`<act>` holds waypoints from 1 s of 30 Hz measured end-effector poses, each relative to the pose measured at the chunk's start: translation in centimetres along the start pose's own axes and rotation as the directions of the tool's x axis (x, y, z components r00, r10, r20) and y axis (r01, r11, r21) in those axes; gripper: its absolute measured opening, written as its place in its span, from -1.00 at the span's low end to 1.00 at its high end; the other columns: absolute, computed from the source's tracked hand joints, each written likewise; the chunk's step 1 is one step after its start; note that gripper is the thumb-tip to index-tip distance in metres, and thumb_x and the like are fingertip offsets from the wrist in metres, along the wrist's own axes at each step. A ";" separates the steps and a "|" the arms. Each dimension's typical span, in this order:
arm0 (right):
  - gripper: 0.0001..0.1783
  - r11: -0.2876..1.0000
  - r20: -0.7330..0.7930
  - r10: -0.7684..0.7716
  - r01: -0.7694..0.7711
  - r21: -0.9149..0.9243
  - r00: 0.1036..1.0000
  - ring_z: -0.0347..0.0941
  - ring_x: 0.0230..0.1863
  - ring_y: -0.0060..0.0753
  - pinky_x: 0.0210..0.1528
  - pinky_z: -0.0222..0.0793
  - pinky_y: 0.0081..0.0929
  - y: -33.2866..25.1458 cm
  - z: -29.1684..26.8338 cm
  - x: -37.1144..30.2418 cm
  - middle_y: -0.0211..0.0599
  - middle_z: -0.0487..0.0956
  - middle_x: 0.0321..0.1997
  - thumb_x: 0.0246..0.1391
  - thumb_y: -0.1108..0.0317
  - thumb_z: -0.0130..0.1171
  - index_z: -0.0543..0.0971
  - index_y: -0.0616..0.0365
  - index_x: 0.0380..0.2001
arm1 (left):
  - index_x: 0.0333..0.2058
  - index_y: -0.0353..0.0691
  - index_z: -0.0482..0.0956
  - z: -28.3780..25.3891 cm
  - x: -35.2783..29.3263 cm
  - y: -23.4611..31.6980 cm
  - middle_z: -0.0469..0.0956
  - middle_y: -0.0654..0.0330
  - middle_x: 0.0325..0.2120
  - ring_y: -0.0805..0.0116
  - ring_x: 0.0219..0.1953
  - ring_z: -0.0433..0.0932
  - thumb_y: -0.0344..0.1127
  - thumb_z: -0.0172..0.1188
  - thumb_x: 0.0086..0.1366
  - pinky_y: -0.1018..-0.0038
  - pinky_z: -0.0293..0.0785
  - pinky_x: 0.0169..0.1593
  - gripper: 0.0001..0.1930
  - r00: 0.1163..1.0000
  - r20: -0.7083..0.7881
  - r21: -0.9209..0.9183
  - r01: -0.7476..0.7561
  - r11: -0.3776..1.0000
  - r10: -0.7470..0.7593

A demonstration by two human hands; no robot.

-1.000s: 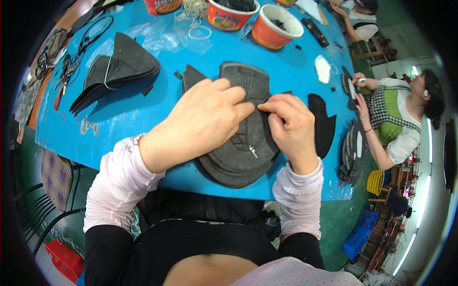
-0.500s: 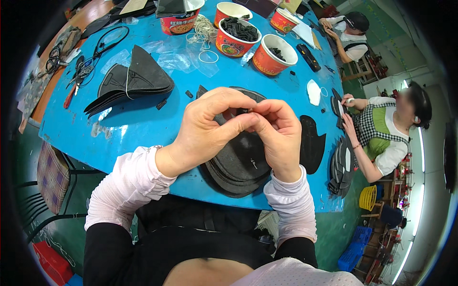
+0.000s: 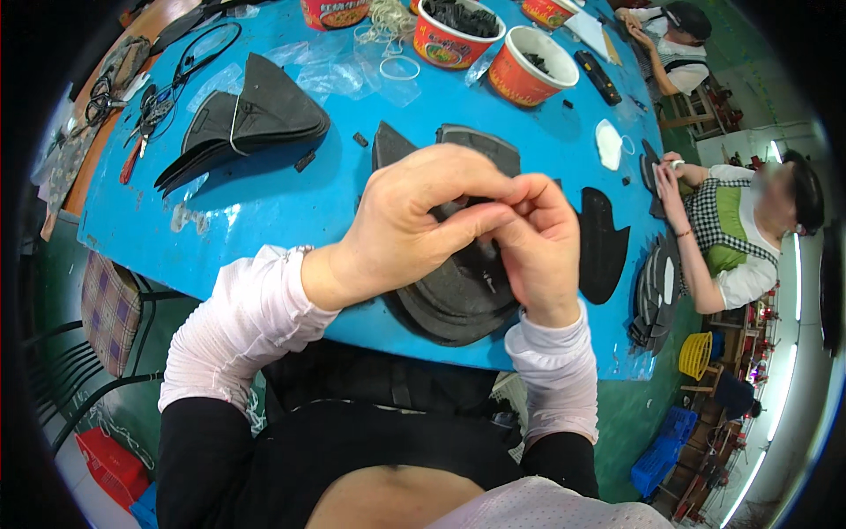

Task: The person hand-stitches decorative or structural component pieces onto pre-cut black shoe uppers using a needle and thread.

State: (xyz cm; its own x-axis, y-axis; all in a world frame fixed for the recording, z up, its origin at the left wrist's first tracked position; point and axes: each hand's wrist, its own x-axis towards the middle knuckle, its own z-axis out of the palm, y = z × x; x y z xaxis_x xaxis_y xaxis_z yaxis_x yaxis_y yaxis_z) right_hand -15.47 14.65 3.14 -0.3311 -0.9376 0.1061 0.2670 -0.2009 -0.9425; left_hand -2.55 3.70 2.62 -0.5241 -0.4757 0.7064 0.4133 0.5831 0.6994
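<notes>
My left hand (image 3: 401, 220) and my right hand (image 3: 546, 251) meet at the fingertips above a stack of black shoe-shaped foam sheets (image 3: 449, 313). Thumbs and forefingers of both are pinched together. Whatever sits between them is tiny or hidden by the fingers. The stack lies near the table edge under my hands, partly covered by them. Beside my right hand lies a flat black cut-out piece (image 3: 603, 247). On the left, a folded bundle of dark sheets (image 3: 286, 123) is bound with a pale band.
Paper bowls with small black parts (image 3: 533, 79) stand at the back of the blue table (image 3: 238, 256). Small black bits (image 3: 305, 161), scissors (image 3: 150, 123) and clear plastic scraps (image 3: 326, 75) lie about. At the right, a co-worker (image 3: 731, 220) handles black pieces beside another stack (image 3: 655, 295).
The view has shifted, so the table things sit higher and farther right. My hands stay pinched together; the small dark thing glimpsed between my fingertips before is now hard to see.
</notes>
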 end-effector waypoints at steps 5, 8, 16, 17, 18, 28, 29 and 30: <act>-0.81 0.992 0.002 0.078 -0.078 0.094 0.997 0.45 -0.38 -0.60 -0.33 0.39 -0.66 -0.4 -0.8 0.2 -0.36 0.52 -0.30 0.07 0.54 0.17 0.40 0.16 -0.26 | -0.26 -0.31 0.61 0.1 0.3 -0.6 0.59 0.13 -0.36 0.32 -0.35 0.57 -0.56 0.31 0.03 0.53 0.47 -0.26 -0.76 0.995 0.018 0.024 -0.098 0.995 0.097; -0.80 0.974 -0.015 0.053 -0.048 0.222 0.998 0.45 -0.38 -0.47 -0.32 0.40 -0.53 -1.3 -1.6 0.6 -0.27 0.52 -0.29 0.05 0.57 0.14 0.40 0.13 -0.27 | -0.26 -0.31 0.60 -0.2 0.5 -0.9 0.59 0.14 -0.37 0.34 -0.35 0.57 -0.59 0.27 0.04 0.53 0.47 -0.28 -0.77 0.995 0.028 0.067 -0.099 0.993 0.098; -0.76 0.720 -0.086 -0.292 0.160 -0.675 0.952 0.41 -0.35 -0.65 -0.26 0.33 -0.70 -1.1 -3.8 1.8 -0.34 0.52 -0.32 0.02 0.58 0.19 0.37 0.19 -0.28 | -0.32 -0.28 0.58 -1.3 0.5 -2.3 0.55 0.16 -0.39 0.27 -0.34 0.55 -0.56 0.23 0.04 0.46 0.46 -0.29 -0.82 0.984 0.154 0.367 -0.141 0.919 0.089; -0.79 0.617 -0.053 -0.309 0.158 -0.771 0.949 0.42 -0.41 -0.67 -0.33 0.35 -0.70 -0.9 -3.7 1.8 -0.37 0.53 -0.37 0.00 0.55 0.20 0.38 0.22 -0.30 | -0.32 -0.28 0.58 -1.2 0.4 -2.4 0.55 0.16 -0.39 0.27 -0.34 0.55 -0.56 0.23 0.04 0.46 0.46 -0.29 -0.82 0.983 0.161 0.365 -0.140 0.920 0.086; -0.79 0.608 -0.051 -0.300 0.150 -0.780 0.953 0.42 -0.44 -0.69 -0.37 0.35 -0.69 -0.8 -3.8 1.7 -0.41 0.54 -0.42 -0.02 0.55 0.20 0.39 0.23 -0.31 | -0.33 -0.28 0.58 -1.0 0.2 -2.5 0.55 0.16 -0.38 0.24 -0.33 0.54 -0.55 0.23 0.02 0.43 0.46 -0.29 -0.81 0.974 0.210 0.396 -0.168 0.903 0.089; -0.83 0.598 -0.055 -0.260 0.116 -0.793 0.964 0.40 -0.48 -0.69 -0.42 0.32 -0.70 -0.7 -3.6 1.4 -0.46 0.54 -0.47 -0.06 0.52 0.21 0.42 0.19 -0.39 | -0.31 -0.25 0.59 -0.8 0.1 -2.4 0.53 0.15 -0.37 0.19 -0.31 0.52 -0.53 0.25 -0.03 0.37 0.46 -0.27 -0.77 0.949 0.306 0.449 -0.215 0.867 0.077; -0.81 0.561 -0.044 -0.214 0.086 -0.824 0.976 0.39 -0.42 -0.71 -0.35 0.32 -0.73 -0.9 -3.6 1.3 -0.45 0.52 -0.41 -0.02 0.55 0.20 0.39 0.18 -0.35 | -0.31 -0.25 0.59 -0.9 0.2 -2.4 0.53 0.15 -0.37 0.19 -0.31 0.52 -0.53 0.25 -0.03 0.37 0.46 -0.27 -0.77 0.948 0.309 0.448 -0.215 0.868 0.076; -0.78 0.519 -0.035 -0.167 0.057 -0.853 0.985 0.39 -0.35 -0.74 -0.28 0.31 -0.75 -1.1 -3.5 1.3 -0.44 0.51 -0.34 0.01 0.59 0.18 0.36 0.18 -0.32 | -0.30 -0.24 0.59 -0.9 0.2 -2.4 0.52 0.16 -0.37 0.20 -0.31 0.51 -0.52 0.25 -0.03 0.37 0.45 -0.26 -0.76 0.940 0.333 0.460 -0.225 0.859 0.067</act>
State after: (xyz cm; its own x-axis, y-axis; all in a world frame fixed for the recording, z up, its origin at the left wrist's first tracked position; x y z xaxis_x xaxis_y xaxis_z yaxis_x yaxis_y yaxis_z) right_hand -19.34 14.64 3.16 -0.4028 -0.8804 0.2503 -0.6519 0.0840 -0.7536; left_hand -2.92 1.60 1.18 -0.7133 -0.1884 0.6751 0.1306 0.9106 0.3922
